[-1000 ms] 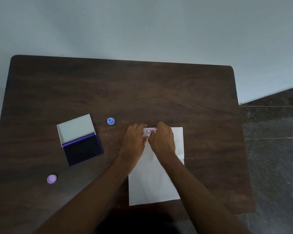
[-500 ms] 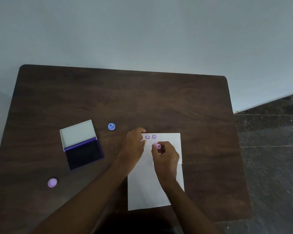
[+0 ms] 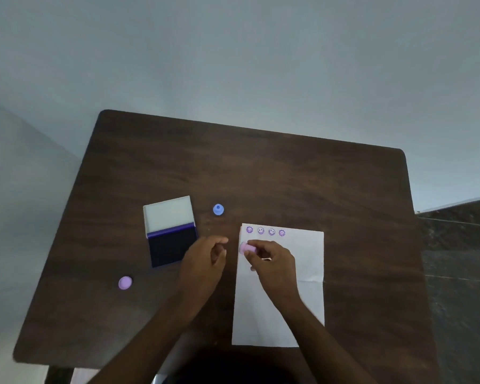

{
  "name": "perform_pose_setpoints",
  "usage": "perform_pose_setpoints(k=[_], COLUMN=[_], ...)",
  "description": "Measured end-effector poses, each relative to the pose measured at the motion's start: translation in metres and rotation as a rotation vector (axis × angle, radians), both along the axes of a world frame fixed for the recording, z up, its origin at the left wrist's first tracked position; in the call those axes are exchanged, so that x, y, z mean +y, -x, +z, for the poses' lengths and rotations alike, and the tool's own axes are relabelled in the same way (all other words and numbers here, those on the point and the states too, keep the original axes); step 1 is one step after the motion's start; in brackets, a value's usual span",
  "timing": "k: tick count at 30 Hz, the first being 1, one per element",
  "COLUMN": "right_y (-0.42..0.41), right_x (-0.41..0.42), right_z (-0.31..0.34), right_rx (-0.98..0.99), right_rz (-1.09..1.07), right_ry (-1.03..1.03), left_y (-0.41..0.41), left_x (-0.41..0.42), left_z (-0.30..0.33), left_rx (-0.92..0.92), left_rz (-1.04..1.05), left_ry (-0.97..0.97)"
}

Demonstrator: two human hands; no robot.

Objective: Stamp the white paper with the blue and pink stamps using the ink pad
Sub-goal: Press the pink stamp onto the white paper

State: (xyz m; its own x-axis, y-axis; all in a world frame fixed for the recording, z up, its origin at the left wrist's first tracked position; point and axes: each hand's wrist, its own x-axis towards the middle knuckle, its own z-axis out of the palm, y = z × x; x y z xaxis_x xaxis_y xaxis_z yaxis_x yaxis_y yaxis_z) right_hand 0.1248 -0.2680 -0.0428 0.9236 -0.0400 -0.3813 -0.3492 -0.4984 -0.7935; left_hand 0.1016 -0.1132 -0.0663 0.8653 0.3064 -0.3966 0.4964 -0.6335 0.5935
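The white paper (image 3: 302, 273) lies on the dark wooden table (image 3: 261, 167), right of centre, with a row of several purple smiley prints (image 3: 265, 231) along its top edge. My right hand (image 3: 272, 261) pinches the pink stamp (image 3: 245, 248) over the paper's upper left edge, below the prints. My left hand (image 3: 205, 259) hovers just left of the paper, fingers loosely curled, holding nothing. The open ink pad (image 3: 171, 231) sits to the left, its lid flipped back. The blue stamp (image 3: 218, 209) stands alone between the pad and the paper.
A small lilac round cap (image 3: 125, 282) lies near the table's front left. A pale wall rises behind the table, and dark tiled floor (image 3: 460, 273) shows to the right.
More prints now show along the paper's top edge. My right hand drew the pink stamp down and left. My left hand came off the paper to its left side.
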Motion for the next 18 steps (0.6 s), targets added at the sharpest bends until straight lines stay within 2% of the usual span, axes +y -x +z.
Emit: perform_pose_setpoints(k=[2,4,6,8,12,15,18], right_y=[0.000,0.000,-0.002,-0.001,0.005,0.005,0.010], right_x=[0.012,0.025,0.037,0.049,0.071,0.076,0.093], right_z=[0.007,0.014,0.020,0.025,0.029,0.024,0.018], right_rx=[0.048,0.097,0.143,0.169,0.153,0.175,0.141], right_rz=[0.036,0.061,0.071,0.115,0.254,0.283,0.330], right_ry=[-0.026,-0.033,-0.034,-0.043,-0.185,-0.159,-0.133], left_y=[0.007,0.015,0.024,0.034,0.055,0.061,0.080], left_x=[0.009,0.021,0.033,0.047,0.073,0.076,0.092], left_z=[0.010,0.023,0.032,0.036,0.033,0.023,0.015], left_rx=[-0.033,-0.210,-0.273,-0.286,-0.261,-0.107,-0.147], left_rz=[0.003,-0.063,-0.067,-0.015,0.102,0.191,0.272], left_ry=[0.041,0.068,0.064,0.055,0.014,-0.009,-0.033])
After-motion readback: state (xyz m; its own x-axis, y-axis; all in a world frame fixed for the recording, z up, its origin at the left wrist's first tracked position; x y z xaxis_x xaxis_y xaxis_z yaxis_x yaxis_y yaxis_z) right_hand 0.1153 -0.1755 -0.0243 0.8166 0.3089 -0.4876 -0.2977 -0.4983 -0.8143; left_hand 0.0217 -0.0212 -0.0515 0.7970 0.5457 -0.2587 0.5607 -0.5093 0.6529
